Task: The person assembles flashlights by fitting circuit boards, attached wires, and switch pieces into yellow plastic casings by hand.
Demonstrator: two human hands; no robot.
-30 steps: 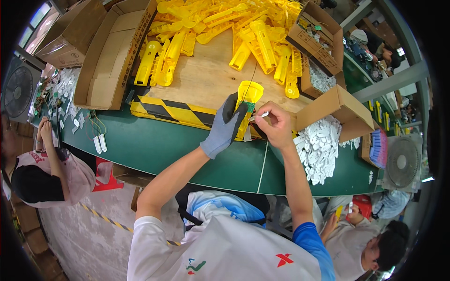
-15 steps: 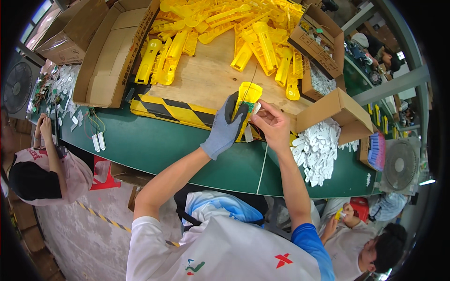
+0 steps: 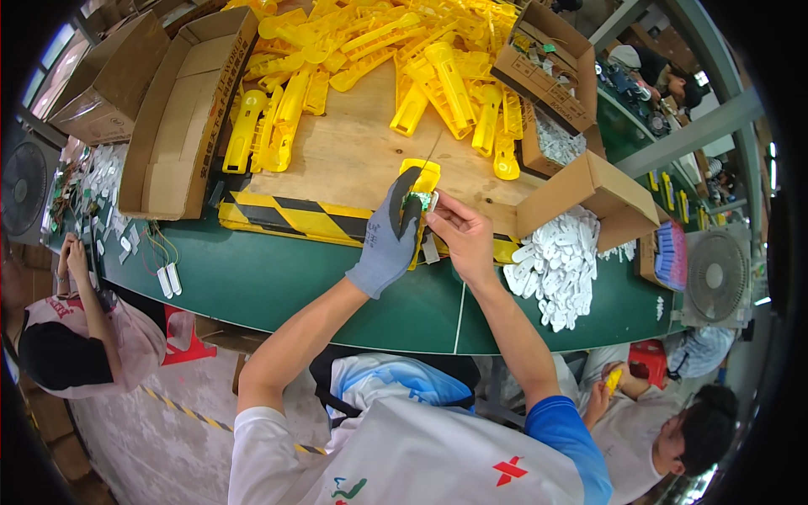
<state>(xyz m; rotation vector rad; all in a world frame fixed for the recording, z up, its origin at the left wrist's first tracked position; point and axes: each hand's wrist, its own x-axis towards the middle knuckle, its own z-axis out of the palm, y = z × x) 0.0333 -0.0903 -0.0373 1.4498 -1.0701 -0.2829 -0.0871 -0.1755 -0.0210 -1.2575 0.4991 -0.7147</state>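
Observation:
My left hand (image 3: 385, 244), in a grey glove with dark fingers, is closed round a yellow plastic housing (image 3: 427, 172) above the front edge of the wooden board (image 3: 337, 160). Inside the housing sits a green circuit board (image 3: 416, 203), and a thin dark wire sticks up from it. Bare and pinched, my right hand (image 3: 467, 240) holds a small white plastic piece (image 3: 433, 202) against the housing's right side, by the circuit board. The fingers partly cover that piece. Many yellow housings (image 3: 450, 84) lie heaped beyond my hands.
White plastic pieces (image 3: 555, 269) spill from a tipped cardboard box (image 3: 589, 202) on the right of the green table (image 3: 295, 286). A long open carton (image 3: 168, 135) stands at left. Co-workers sit on both sides; the right one holds a yellow part (image 3: 614, 381).
The view has shifted slightly, so the table things sit further left. Both my hands stay together at the housing, and the white piece is still pinched beside the circuit board.

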